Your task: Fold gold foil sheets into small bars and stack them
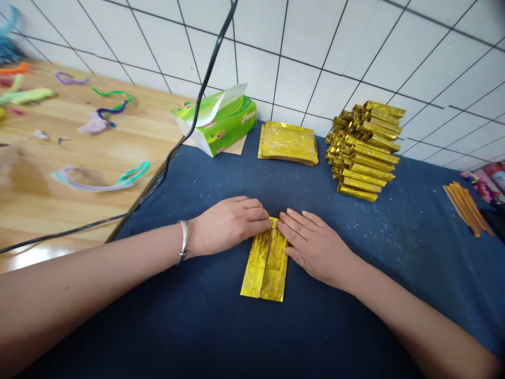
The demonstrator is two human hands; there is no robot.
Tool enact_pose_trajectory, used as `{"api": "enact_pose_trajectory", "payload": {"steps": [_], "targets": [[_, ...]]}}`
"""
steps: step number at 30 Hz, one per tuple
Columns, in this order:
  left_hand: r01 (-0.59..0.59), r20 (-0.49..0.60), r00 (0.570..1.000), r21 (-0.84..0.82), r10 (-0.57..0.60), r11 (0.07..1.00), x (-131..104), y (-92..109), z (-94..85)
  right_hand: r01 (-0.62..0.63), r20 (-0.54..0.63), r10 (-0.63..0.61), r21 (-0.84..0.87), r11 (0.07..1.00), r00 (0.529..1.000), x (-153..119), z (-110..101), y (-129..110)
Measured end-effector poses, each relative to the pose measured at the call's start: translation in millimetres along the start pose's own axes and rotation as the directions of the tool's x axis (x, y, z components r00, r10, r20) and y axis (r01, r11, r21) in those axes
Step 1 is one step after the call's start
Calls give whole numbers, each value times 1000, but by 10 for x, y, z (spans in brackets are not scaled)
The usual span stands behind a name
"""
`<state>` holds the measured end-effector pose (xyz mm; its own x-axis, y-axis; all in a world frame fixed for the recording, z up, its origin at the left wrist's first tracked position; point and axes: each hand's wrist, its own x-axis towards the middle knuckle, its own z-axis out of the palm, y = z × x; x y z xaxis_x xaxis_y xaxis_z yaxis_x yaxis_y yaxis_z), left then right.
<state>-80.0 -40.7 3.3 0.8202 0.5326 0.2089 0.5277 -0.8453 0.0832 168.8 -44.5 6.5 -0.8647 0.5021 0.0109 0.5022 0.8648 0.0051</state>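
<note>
Both hands are right at the far end of the gold paper (276,263)! The left hand (229,223) bunches its fingers at the paper's far left corner; pinching or only pressing, I can't tell. The right hand (315,245) lies flat, fingers stretched out, tips against the paper's right edge. Neither is nearer: both touch. And the paper runs from those fingertips back toward the body, long axis near to far, far end leaning slightly right, a seam down its middle, flat on the cloth (323,331). Beyond the paper, the stack (289,142); beyond and right, the pile (363,152); beyond and left, the box (229,126).
</note>
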Motion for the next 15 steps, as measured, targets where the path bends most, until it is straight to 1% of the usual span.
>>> {"api": "enact_pose_trajectory", "payload": {"steps": [3, 5, 9, 11, 15], "targets": [[-12, 28, 1000, -10, 12, 1000, -34, 1, -18, 7, 29, -6, -27, 1000, 1000, 3, -8, 66], [22, 46, 999, 6, -22, 1000, -40, -3, -16, -11, 26, 12, -38, 999, 1000, 22, -5, 140], [97, 58, 993, 27, -99, 995, -11, -28, -1, -80, -22, 78, -54, 995, 997, 64, 19, 299], [112, 71, 991, 25, -114, 993, 0, -34, 1, -78, -32, 76, -53, 996, 997, 63, 19, 352], [143, 89, 985, 30, -145, 989, -12, -6, -6, -57, -13, 57, -50, 997, 998, 23, -13, 403]]}}
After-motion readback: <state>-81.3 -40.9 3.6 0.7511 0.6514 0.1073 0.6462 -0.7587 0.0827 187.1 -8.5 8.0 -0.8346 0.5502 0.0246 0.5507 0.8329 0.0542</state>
